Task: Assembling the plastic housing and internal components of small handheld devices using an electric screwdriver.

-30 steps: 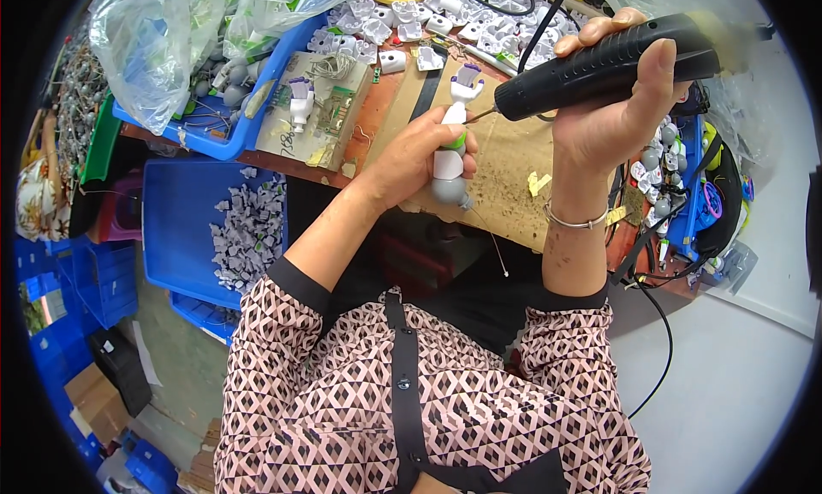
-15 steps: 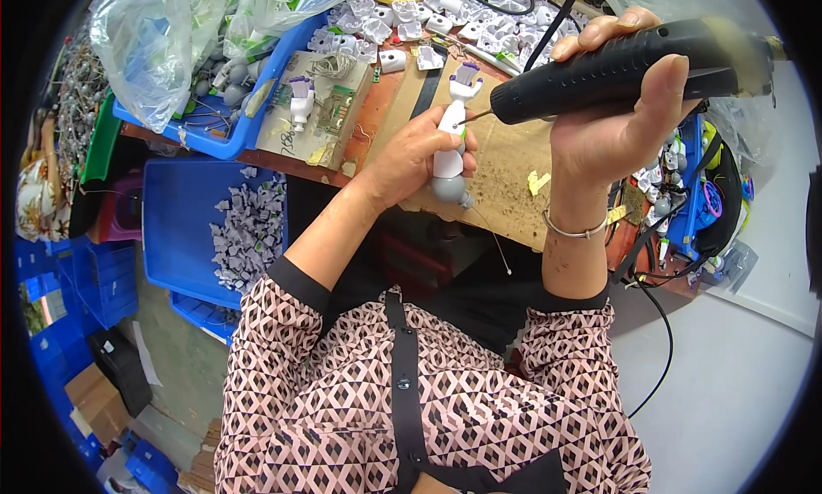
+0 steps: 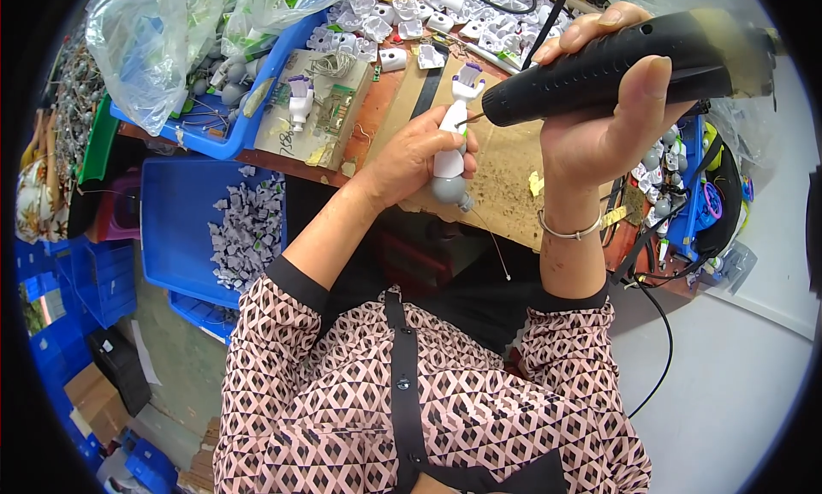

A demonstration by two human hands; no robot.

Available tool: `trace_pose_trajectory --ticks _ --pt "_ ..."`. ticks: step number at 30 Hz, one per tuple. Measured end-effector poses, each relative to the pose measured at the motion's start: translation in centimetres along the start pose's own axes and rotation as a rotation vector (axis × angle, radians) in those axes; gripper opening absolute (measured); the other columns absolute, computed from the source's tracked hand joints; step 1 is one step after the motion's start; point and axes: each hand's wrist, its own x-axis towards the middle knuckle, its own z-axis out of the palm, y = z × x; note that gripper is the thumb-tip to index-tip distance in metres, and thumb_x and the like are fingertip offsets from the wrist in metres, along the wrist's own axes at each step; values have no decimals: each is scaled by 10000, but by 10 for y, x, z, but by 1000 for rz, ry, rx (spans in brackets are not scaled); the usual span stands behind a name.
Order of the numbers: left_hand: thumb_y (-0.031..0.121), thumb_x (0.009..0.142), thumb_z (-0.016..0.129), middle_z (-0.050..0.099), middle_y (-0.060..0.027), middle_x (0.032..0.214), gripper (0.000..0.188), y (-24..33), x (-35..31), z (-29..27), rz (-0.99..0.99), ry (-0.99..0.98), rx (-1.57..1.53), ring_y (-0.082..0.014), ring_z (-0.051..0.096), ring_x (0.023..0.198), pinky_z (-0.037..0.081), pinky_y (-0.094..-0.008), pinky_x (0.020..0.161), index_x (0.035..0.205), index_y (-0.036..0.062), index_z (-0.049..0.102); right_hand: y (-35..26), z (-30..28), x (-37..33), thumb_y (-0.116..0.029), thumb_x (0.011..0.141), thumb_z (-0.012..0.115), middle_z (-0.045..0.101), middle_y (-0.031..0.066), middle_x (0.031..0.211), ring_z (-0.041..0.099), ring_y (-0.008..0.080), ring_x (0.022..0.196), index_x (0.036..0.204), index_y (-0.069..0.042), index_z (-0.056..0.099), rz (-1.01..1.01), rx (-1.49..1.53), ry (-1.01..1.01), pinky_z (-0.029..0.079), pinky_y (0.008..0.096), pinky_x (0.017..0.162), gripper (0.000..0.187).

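Observation:
Over the cardboard, my left hand (image 3: 419,154) is closed round a toy robot arm (image 3: 449,163), white with a purple-tipped hand at its far end and a grey ball joint near me. From the joint a thin wire (image 3: 492,237) with a small white end hangs down. My right hand (image 3: 591,134) grips a black electric screwdriver (image 3: 599,64), held level, its tail blurred. The thin bit (image 3: 473,118) points left and meets the side of the white arm just below the toy hand; whether it sits in a screw is too small to tell.
A similar white toy hand (image 3: 300,104) lies on a box with a green circuit board at left. White shell parts (image 3: 377,23) crowd the table's back. Blue bins (image 3: 175,229) stand left, one holding grey-white pieces. A black cable (image 3: 668,340) hangs at right.
My right hand and the screwdriver have shifted slightly left, with the bit moving along to the toy arm. My left hand and the arm have barely moved.

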Motion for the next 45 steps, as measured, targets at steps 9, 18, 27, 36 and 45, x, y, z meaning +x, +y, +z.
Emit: trace_pose_trajectory --ticks 9,18,27,36,45 --pt "128 860 571 559 -49 828 321 2 1 4 -15 -14 66 -114 582 701 502 -275 654 1123 11 429 -2 19 -3 -368 868 551 526 149 804 555 186 629 1060 20 398 4 -102 -131 487 299 580 459" --pt "135 865 522 556 -45 788 191 -2 3 2 0 48 89 -110 571 673 496 -267 638 995 26 435 -31 39 1 -251 667 804 553 55 807 536 112 712 983 -17 514 742 96 62 437 231 609 488" --pt "166 864 505 553 -47 782 184 1 0 1 -71 7 134 -113 566 667 483 -256 632 970 33 432 -1 27 -5 -430 760 669 513 87 724 516 148 594 895 28 475 274 57 -176 405 251 535 515" --pt "160 862 495 552 -42 793 179 3 0 4 -87 29 180 -116 575 688 489 -264 640 977 36 435 -3 25 -8 -445 717 715 526 82 713 522 135 586 888 23 482 305 71 -130 405 240 513 551" --pt "174 875 497 541 -37 880 321 8 -1 9 -114 29 217 -128 581 761 489 -282 695 1153 32 420 -23 21 7 -310 854 619 541 74 813 531 125 599 1190 -57 351 303 -58 187 450 246 518 498"
